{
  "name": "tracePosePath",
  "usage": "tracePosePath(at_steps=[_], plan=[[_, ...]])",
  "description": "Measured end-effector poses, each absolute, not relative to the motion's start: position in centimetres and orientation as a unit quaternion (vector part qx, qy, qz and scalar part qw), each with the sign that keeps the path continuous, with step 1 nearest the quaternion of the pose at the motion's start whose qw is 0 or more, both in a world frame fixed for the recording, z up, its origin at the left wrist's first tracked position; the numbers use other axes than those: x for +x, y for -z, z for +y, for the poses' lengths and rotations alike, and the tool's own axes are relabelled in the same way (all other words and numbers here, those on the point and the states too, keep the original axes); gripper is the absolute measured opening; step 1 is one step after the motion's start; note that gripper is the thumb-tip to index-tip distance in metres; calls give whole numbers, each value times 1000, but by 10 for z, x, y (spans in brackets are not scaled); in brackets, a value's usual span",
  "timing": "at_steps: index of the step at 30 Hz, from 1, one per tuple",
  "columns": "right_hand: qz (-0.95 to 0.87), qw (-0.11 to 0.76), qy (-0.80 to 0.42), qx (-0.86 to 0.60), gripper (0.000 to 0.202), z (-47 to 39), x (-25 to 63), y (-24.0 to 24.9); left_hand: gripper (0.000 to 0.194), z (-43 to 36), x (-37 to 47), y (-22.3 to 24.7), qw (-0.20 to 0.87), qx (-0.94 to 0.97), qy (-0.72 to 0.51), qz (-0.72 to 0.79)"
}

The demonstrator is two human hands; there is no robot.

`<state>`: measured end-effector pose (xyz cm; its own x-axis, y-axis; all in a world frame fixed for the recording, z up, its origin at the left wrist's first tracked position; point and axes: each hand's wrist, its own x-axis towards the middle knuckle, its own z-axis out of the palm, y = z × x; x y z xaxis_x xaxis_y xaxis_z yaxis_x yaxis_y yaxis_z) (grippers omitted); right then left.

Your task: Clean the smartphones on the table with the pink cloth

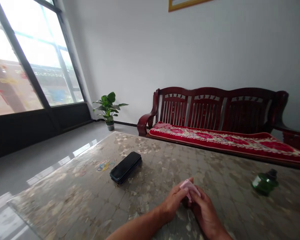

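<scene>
A small pink cloth [190,187] is held between my two hands, low and right of centre, over the patterned table [90,200]. My left hand [173,201] is closed on its left side, the thumb pressing the cloth. On the other side my right hand [202,206] pinches the cloth with thumb and fingers. The cloth looks bunched; whether it wraps anything is hidden. Left of my hands lies a stack of dark phones [126,167]. A green bottle with a black top [265,182] is to the right.
Colourful bands [105,165] lie left of the phones. Beyond the table's far edge is a dark red wooden bench [205,106] with a red floral cover [215,136]. A potted plant [110,108] stands on the floor near the window.
</scene>
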<state>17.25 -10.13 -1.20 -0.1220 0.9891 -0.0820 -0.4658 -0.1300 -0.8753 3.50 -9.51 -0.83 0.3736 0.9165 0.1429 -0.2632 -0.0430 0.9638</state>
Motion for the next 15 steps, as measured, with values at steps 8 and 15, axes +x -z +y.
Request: tracePosePath(at_steps=[8,15], plan=[[-285,586,-655,-382,25,-95,183,16,55,-76,13,-28,475,591,-538,370],[-287,556,-695,-355,24,-96,184,16,47,-52,-95,-95,161,685,-418,575]])
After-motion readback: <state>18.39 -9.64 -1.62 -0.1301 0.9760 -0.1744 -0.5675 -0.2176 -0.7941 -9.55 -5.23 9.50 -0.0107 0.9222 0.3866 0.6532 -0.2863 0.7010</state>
